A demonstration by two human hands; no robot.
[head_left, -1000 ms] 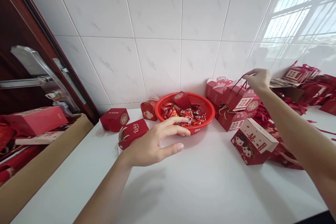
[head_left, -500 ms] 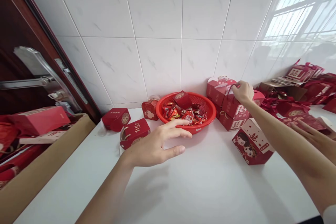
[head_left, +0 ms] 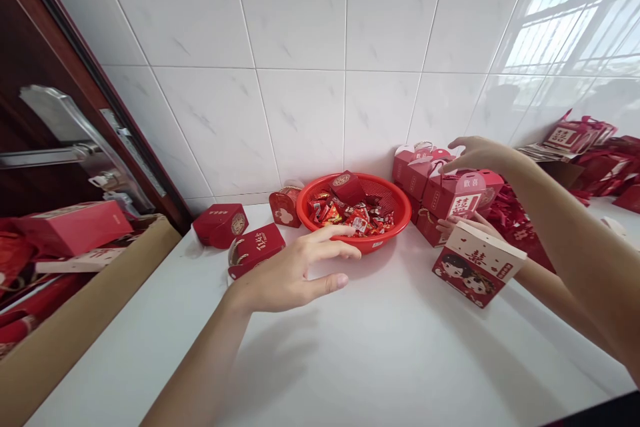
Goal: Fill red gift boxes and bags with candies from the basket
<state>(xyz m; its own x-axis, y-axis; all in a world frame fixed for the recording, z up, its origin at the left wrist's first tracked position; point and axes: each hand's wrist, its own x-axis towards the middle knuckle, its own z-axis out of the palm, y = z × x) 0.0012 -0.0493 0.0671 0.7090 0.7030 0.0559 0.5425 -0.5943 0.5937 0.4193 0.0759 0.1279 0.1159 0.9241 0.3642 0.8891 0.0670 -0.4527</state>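
L hand (head_left: 303, 273) hovers over wht table (head_left: 375, 353), fingers half-spread toward 3 o'clock, nothing held. R hand (head_left: 479, 152) arches open, no grip seen, above stacked red boxes (head_left: 457, 199) at basket's 3 o'clock. Third hand (head_left: 483, 223) behind wht-topped box (head_left: 475, 267), approx 4 o'clock. Red basket (head_left: 403, 213), L hand's 1 o'clock, holds wrapped sweets (head_left: 357, 223) + sm. red box (head_left: 347, 189).

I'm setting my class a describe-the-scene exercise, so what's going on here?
The person's left hand is open and empty above the white tabletop, just in front of a red plastic basket of wrapped candies. The right hand is open at the stacked red gift boxes; whether it touches them is unclear. A co-worker's hand reaches in from the right, behind the gift box printed with a cartoon couple, and its grip can't be made out.
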